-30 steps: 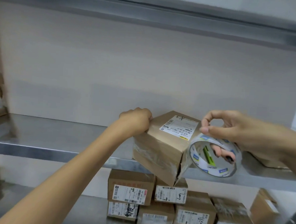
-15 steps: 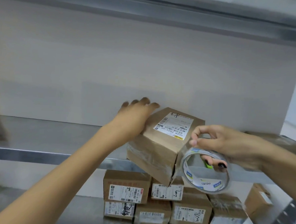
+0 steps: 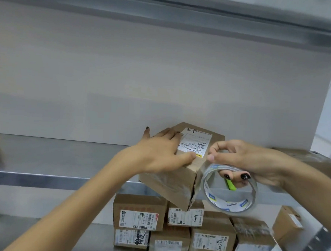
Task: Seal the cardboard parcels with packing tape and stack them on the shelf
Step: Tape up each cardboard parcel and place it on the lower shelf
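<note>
Both hands have shifted in the last second. The left hand [image 3: 159,153], earlier curled over the far edge of the parcel [image 3: 169,185], now lies flat on top with straight fingers across the label [image 3: 194,144], pinning the box at the front edge of the shelf [image 3: 43,180]. The right hand [image 3: 251,160] has its lower fingers hooked through the tape roll [image 3: 231,204], while thumb and forefinger pinch the loose tape at the box's near top corner. The strip looks ready to press down, so sealing is underway and stacking is not yet begun

The left hand [image 3: 159,153] covers a corner of the label [image 3: 195,142], its print unreadably small; the green thing [image 3: 231,184] inside the tape roll [image 3: 227,204] is partly hidden.
</note>
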